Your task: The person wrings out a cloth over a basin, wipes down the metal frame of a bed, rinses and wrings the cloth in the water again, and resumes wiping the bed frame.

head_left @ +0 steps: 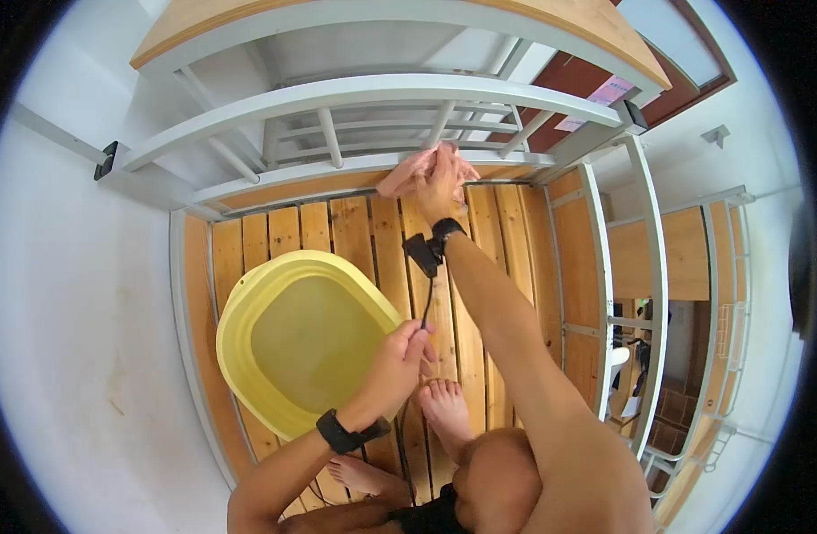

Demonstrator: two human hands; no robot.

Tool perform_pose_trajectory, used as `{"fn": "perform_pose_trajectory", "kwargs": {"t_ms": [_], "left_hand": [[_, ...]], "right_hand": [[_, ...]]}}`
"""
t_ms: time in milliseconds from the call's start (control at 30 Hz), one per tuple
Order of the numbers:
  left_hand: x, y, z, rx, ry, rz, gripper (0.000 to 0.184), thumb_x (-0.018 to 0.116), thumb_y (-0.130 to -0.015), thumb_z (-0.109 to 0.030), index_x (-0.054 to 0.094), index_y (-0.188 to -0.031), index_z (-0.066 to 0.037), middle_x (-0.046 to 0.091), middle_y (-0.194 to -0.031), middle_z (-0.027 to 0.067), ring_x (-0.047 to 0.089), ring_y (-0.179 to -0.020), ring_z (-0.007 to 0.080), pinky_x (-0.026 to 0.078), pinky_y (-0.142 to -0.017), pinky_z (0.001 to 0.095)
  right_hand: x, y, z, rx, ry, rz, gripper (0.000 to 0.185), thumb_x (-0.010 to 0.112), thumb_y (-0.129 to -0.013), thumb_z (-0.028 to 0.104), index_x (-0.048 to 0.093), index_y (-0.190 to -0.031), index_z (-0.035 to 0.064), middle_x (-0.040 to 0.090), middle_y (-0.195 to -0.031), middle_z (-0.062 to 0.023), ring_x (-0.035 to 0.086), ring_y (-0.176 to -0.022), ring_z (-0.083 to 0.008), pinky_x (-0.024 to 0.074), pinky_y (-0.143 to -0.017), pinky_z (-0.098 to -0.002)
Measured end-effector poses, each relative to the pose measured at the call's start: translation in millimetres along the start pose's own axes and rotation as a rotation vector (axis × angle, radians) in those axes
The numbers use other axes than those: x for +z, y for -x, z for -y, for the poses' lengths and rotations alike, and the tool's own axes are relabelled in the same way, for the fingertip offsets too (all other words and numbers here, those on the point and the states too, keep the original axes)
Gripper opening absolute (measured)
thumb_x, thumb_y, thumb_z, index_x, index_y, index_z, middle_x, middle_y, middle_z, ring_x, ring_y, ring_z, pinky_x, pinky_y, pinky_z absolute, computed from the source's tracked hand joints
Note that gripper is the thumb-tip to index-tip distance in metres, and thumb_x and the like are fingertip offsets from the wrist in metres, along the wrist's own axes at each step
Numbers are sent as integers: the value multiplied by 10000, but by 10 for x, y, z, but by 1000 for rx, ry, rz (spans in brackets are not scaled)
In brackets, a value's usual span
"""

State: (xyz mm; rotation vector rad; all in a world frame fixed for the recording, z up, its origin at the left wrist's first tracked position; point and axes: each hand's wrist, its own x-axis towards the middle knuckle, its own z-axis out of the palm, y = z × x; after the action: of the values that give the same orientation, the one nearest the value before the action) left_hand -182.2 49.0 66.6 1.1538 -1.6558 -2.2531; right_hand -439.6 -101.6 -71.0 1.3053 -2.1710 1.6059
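My right hand (438, 182) reaches far forward and is closed on a pink cloth (404, 173), pressed against the lower grey metal rail (355, 166) of the bed frame. A black strap with a small black box (421, 254) is on my right wrist. From this box a black cable (428, 298) runs down to my left hand (398, 365), whose fingers are pinched around it. Beside my left hand stands a yellow plastic basin (235, 356) with cloudy liquid in it. Another black strap (339, 433) is on my left wrist.
My bare feet rest on a wooden slatted platform (350, 227). Metal guard rails (373, 86) cross the front, and a ladder-like frame (597, 294) rises on the right. White wall (88, 294) borders the left. Beyond the rails is another bed (408, 7).
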Motion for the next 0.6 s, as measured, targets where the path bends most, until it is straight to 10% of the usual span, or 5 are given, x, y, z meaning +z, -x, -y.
{"fn": "perform_pose_trajectory", "kwargs": {"t_ms": [300, 600], "left_hand": [[-142, -85, -108, -37, 71, -46, 290, 433, -1079, -201, 585, -1204, 11, 584, -797, 9, 592, -666, 80, 530, -637, 239], [-93, 32, -243, 21, 3, 43, 246, 453, -1071, -171, 586, -1172, 9, 597, -793, 12, 588, -694, 72, 524, -658, 241]], "right_hand": [[154, -171, 12, 160, 60, 100, 347, 491, -779, -26, 535, -1123, -34, 613, -916, -210, 559, -904, -397, 449, -795, -456], [-299, -922, 880, 149, -544, -90, 188, 511, -834, -30, 568, -1013, -37, 676, -891, -148, 636, -857, -190, 507, -767, -339]]}}
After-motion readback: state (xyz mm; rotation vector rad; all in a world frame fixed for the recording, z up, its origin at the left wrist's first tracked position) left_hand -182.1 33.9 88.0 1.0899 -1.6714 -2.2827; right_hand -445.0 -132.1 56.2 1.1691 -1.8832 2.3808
